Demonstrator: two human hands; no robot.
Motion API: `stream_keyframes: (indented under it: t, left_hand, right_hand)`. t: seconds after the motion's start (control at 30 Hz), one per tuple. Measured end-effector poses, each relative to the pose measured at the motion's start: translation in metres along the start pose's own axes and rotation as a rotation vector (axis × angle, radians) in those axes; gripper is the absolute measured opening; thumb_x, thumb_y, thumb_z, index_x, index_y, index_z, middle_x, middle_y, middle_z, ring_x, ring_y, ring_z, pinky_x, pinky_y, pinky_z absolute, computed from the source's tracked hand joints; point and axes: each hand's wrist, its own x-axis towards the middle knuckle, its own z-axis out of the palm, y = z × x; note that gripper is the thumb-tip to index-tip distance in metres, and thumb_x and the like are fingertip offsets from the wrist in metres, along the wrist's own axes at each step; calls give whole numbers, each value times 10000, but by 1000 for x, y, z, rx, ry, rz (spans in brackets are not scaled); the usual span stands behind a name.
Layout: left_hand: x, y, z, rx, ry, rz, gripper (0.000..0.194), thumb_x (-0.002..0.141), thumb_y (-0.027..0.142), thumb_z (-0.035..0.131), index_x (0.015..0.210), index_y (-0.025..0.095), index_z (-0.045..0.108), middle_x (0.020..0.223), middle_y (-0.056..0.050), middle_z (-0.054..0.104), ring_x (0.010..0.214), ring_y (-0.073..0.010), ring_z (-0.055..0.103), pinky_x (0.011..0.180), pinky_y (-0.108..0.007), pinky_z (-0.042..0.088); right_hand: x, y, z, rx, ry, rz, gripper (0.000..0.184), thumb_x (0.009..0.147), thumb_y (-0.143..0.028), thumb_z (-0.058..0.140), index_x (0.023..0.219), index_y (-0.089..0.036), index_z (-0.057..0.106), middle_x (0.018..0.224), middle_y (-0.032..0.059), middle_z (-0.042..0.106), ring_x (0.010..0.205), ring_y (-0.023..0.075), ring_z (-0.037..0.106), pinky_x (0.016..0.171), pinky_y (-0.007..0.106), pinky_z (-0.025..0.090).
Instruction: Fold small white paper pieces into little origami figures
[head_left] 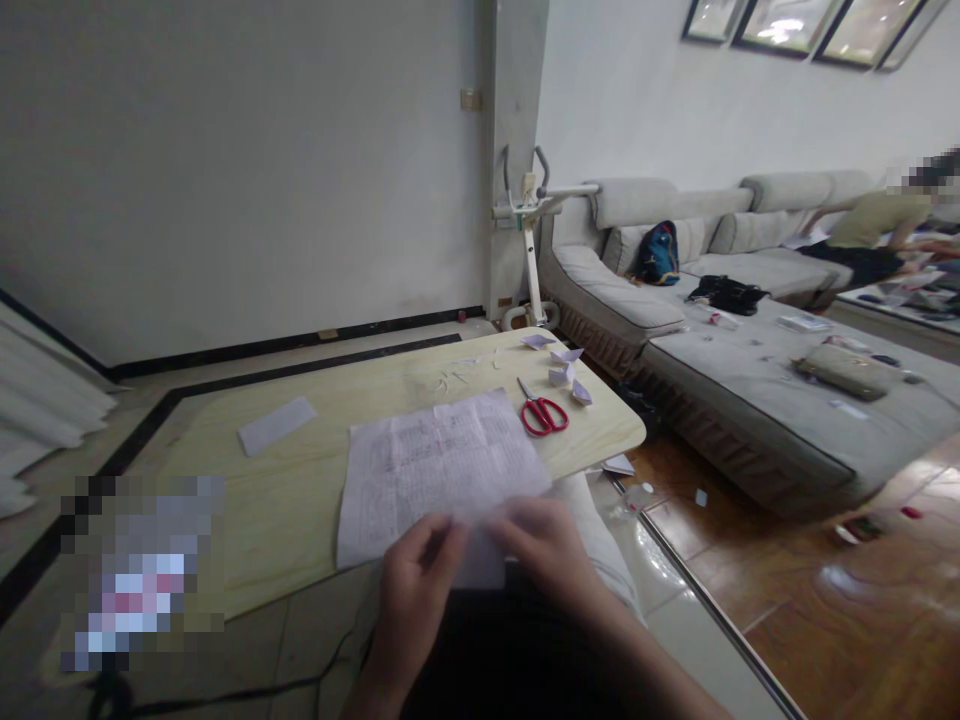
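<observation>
Right now, a pale paper sits between the hands at the near edge of the worktop, the left hand's fingers pinched on its left side, the right hand's on its right. Just beyond lies a printed sheet; right of that, red scissors; farther, small folded papers.

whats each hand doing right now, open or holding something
Left hand: closed, pinching the blurred white paper at its left side.
Right hand: closed, fingers on the same paper's right side.
</observation>
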Motion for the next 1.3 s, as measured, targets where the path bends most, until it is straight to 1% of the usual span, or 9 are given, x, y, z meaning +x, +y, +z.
stream_keyframes:
  t: [0.13,0.23,0.4,0.6,0.73,0.87,1.0,1.2,1.3]
  left_hand:
    - [-2,1,0,-14,1,-5,278,804,415,615,649,185,631,572,22,572,549,-148,551,477,-197,453]
    - [-3,3,0,-6,-4,-17,320,796,439,611,593,194,575,537,38,491,506,-131,485,431,-190,405]
    - [-5,6,0,-22,24,-39,362,777,455,620,546,210,485,526,51,405,496,-123,430,424,-191,385]
    - [-6,7,0,-56,8,-85,355,774,464,624,568,204,498,538,49,414,504,-120,434,430,-190,388]
    - [-9,10,-1,-90,37,-103,353,772,464,639,585,199,500,561,46,429,529,-118,435,442,-182,390]
    - [-11,14,0,-111,12,-125,341,760,459,657,593,194,524,554,48,435,517,-116,430,437,-183,389]
    - [-12,15,1,-128,71,-132,343,762,469,648,591,196,529,563,45,445,525,-119,439,438,-182,391]
    - [-9,7,-2,-102,-2,-125,360,756,481,653,575,199,522,551,41,441,518,-123,443,434,-190,400]
    - [-9,7,-2,-116,13,-140,356,758,481,652,584,201,520,553,43,438,521,-122,437,437,-191,395]
  right_hand:
    - [-2,-2,0,31,-16,6,366,819,-402,650,558,-163,557,536,-42,454,531,101,403,507,224,340]
    - [-3,-4,0,42,-26,13,382,818,-416,658,554,-163,550,534,-42,447,530,100,398,493,219,334]
    - [-3,-8,-1,63,-66,44,431,811,-447,661,523,-179,482,520,-55,374,511,92,344,475,218,310]
    - [-2,-10,-2,117,-82,63,446,783,-474,679,517,-178,476,516,-59,363,508,88,326,473,218,301]
    - [-2,-8,-2,138,-82,71,432,775,-454,698,517,-177,488,512,-62,369,498,85,329,466,214,309]
    - [-3,-7,-1,133,-64,89,435,750,-451,728,507,-175,496,505,-61,388,498,84,349,454,210,307]
    - [-4,-9,0,165,-47,100,450,723,-479,745,499,-175,500,490,-63,396,488,83,353,452,211,316]
    - [-3,-9,0,154,-55,72,432,747,-464,723,502,-176,517,491,-59,401,488,87,363,468,217,339]
    - [-3,-9,0,138,-51,76,430,747,-457,726,501,-174,516,488,-61,397,489,86,368,468,214,338]
